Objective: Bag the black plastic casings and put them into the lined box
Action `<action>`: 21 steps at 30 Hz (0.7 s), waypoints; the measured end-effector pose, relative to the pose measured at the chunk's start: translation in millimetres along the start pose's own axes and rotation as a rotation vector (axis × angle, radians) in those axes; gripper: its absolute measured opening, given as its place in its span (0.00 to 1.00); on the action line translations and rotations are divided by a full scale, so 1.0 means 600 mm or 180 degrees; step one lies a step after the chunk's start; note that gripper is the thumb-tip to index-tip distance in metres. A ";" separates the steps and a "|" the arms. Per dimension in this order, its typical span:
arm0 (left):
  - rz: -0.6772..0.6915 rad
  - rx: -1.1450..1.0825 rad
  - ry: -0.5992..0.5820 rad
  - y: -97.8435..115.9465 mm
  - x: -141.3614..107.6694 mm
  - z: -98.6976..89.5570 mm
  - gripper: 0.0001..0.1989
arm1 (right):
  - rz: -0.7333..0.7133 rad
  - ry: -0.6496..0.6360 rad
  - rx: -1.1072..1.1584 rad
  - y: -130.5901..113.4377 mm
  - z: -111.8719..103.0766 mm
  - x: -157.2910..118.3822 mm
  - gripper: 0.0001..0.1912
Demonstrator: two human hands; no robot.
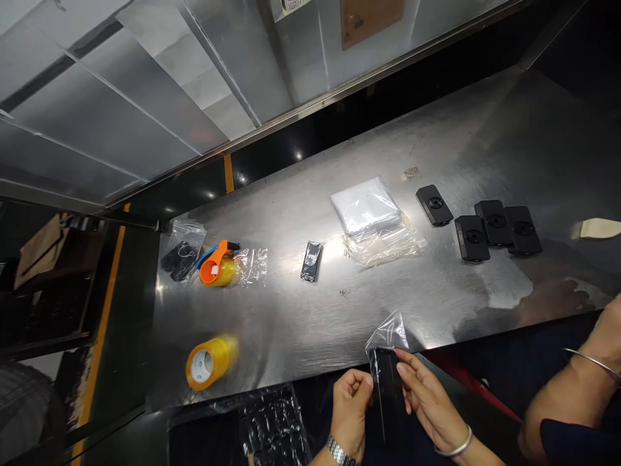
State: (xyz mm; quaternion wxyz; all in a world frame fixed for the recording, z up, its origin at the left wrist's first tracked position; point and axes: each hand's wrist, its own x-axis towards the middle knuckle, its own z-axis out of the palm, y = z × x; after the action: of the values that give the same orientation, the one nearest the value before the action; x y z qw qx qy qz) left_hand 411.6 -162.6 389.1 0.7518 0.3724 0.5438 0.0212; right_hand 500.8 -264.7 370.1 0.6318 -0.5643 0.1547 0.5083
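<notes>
My left hand, with a metal watch on its wrist, and my right hand, with a bangle, are just off the near edge of the steel table. Both hold a flat black device slid into a clear plastic bag, whose open end stands up above the device. My right fingertips pinch the bag near its mouth, and my left fingers press against the side of the device. The lower end of the device is in shadow, and part of it is hidden by my hands.
On the steel table lie several black devices, a bagged black device, a stack of clear bags, an orange tape dispenser and a yellow tape roll. A co-worker's arm rests at the right.
</notes>
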 end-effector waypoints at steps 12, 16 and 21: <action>0.0446 0.0514 -0.0526 0.018 -0.024 -0.020 0.14 | -0.0099 -0.1350 -0.0583 -0.032 0.003 -0.023 0.13; 0.0390 0.0416 -0.0536 0.015 -0.028 -0.019 0.12 | -0.0107 -0.1552 -0.0720 -0.042 0.001 -0.021 0.13; 0.0709 0.0508 -0.0735 0.021 -0.037 -0.014 0.13 | -0.0259 -0.1118 -0.0783 -0.003 0.000 -0.028 0.20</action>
State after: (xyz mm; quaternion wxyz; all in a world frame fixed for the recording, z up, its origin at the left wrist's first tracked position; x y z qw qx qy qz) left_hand 400.1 -158.8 412.9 0.7703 0.4888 0.4092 0.0182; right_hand 495.0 -272.5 383.9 0.5954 -0.5458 -0.0439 0.5880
